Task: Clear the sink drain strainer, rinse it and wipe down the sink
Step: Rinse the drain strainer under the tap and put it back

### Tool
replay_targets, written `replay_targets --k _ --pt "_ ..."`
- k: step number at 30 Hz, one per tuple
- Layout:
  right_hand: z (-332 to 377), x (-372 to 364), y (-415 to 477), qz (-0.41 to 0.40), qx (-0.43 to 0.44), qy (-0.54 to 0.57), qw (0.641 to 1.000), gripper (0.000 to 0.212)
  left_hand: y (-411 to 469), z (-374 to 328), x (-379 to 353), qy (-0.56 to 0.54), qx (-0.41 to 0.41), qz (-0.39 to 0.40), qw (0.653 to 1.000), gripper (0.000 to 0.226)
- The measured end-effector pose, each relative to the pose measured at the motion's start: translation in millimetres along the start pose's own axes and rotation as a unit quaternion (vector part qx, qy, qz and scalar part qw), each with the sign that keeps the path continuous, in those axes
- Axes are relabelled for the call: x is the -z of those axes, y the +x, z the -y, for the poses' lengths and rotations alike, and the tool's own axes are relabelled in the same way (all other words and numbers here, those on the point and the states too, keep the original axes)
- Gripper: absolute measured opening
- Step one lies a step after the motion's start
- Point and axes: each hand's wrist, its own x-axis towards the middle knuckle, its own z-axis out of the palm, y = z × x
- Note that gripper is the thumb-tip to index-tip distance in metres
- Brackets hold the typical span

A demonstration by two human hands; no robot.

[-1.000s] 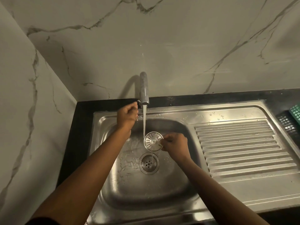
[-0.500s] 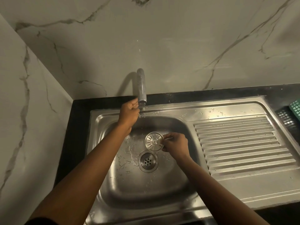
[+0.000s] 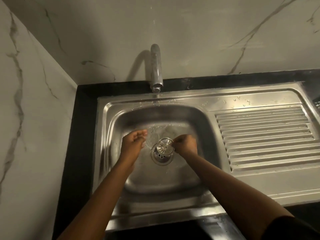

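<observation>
Head view: the steel sink basin holds both hands, a film of water and the drain at its centre. The strainer, tilted, sits just above the drain, pinched at its 3 o'clock edge by the right hand. The left hand, fingers loosely curled and holding nothing, hangs at the drain's 9 o'clock. Half a second ago that hand was up at the tap; the strainer was higher.

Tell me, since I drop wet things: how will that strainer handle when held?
The strainer looks like thin slotted metal, so probably stiff and light. It is wet and shiny, so likely slippery. The right hand pinches only its edge above the drain; that grip may slip.
</observation>
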Motion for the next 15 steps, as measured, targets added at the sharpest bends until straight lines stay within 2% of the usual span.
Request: replay_targets --k 4,8,15 --pt "-15 -19 11 0.025 -0.022 -0.045 0.998 0.01 -20 27 11 -0.011 0.042 -0.015 0.999 0.027" --pt "-31 -40 25 0.031 -0.052 -0.087 0.994 0.012 -35 45 17 0.001 0.049 -0.005 0.999 0.029" --pt "-35 -58 25 0.026 -0.051 -0.108 0.993 0.008 -52 60 22 0.001 0.059 -0.006 0.998 0.025"
